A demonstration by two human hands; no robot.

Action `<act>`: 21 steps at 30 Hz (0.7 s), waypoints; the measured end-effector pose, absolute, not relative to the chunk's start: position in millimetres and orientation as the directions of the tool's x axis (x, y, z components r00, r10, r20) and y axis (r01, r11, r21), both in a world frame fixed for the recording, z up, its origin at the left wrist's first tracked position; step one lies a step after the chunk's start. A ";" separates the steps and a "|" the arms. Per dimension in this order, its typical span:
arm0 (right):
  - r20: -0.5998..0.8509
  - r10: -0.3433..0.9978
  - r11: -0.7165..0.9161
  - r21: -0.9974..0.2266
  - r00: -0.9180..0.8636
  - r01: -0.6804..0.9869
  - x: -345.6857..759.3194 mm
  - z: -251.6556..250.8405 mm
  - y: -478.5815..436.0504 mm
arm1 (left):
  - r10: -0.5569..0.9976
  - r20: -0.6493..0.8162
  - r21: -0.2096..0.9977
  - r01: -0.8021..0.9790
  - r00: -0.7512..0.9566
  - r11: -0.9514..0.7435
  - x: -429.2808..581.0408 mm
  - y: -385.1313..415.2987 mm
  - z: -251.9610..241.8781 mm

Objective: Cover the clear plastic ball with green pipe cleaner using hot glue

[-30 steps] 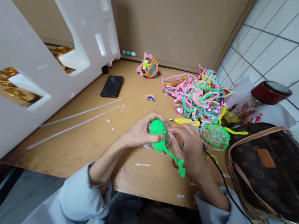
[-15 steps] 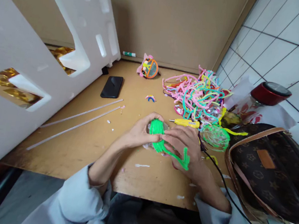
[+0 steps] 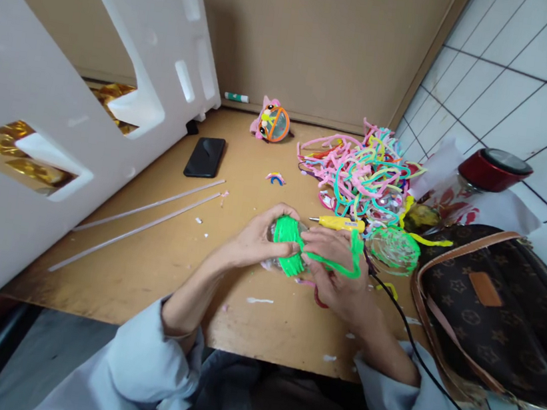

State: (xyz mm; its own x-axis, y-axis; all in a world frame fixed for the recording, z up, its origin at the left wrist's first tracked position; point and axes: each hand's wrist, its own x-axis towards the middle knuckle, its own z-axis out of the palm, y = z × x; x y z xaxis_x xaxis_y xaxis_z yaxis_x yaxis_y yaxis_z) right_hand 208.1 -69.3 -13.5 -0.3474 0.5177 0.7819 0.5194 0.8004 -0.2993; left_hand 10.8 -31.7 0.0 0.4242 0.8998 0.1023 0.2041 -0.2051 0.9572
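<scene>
My left hand (image 3: 264, 237) grips a clear rounded piece wrapped in bright green pipe cleaner (image 3: 288, 244), thumb across the front. My right hand (image 3: 336, 267) pinches the green strand at the right side of the wrapped piece, and the strand's bent loose end (image 3: 355, 259) lies over the back of that hand. Just beyond the right hand is a yellow-handled screwdriver-like tool (image 3: 339, 223). To its right lies a clear round piece with green strands on it (image 3: 393, 250). Part of the wrapped piece is hidden by my fingers.
A heap of coloured pipe cleaners (image 3: 359, 169) lies at the back right, near a red-lidded jar (image 3: 494, 170) and a brown handbag (image 3: 476, 312). A decorated toy (image 3: 274, 123), a phone (image 3: 204, 157), two white sticks (image 3: 147, 205) and a white foam panel (image 3: 174, 37) are further left.
My right hand has shifted slightly, and its thumb now presses on the green strand. The loose green end has swung upward from below the fingers to across the hand's back.
</scene>
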 end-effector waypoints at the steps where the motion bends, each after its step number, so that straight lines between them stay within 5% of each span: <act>1: 0.775 0.538 0.792 -0.328 -0.332 0.516 207.3 -12.2 -69.4 | 0.900 0.102 0.956 0.209 0.424 -0.207 10.9 -31.5 0.1; 11: 0.622 0.770 0.599 -0.629 -0.143 0.496 197.3 -7.7 -75.9 | 0.900 0.085 0.963 0.195 0.428 -0.184 10.7 -30.9 -1.7; 21: 0.642 0.764 0.596 -0.661 -0.068 0.456 192.3 -13.3 -78.2 | 0.909 0.045 0.973 0.189 0.413 -0.134 14.0 -32.9 2.3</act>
